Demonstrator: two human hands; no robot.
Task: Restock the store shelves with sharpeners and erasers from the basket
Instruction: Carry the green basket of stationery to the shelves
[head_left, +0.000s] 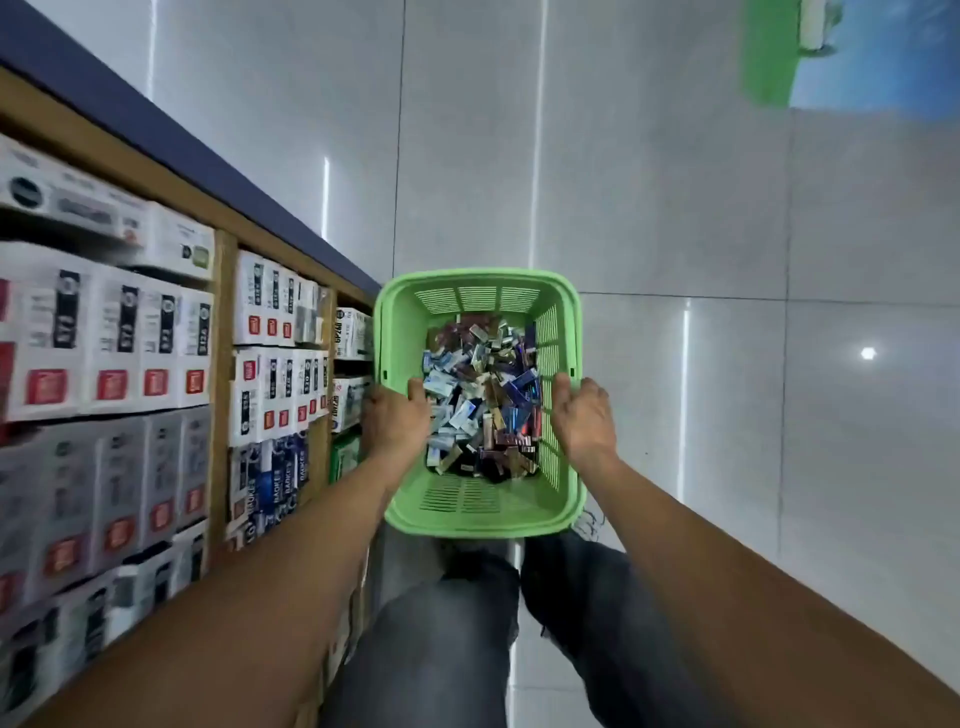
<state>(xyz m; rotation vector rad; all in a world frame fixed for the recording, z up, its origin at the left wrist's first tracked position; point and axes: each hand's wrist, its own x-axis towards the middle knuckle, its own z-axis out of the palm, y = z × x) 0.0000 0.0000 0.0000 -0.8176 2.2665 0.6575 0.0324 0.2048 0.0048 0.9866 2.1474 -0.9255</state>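
Both hands grip the side rims of a green basket (478, 512): left hand (397, 418) on the left rim, right hand (584, 415) on the right. The basket, filled with small packets (480, 400), is held above the floor (727, 260) beside wooden shelves (221, 364) of boxes (119, 348).

Both forearms bare, no sleeves in sight. Left hand (397, 421) and right hand (584, 415) without rings, watch or gloves. Legs in dark grey trousers (441, 649).

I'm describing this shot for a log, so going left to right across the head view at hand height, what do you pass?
Shelf of white boxes → left hand on the green basket's rim → small packets inside it → right hand on the opposite rim → grey tiled floor.
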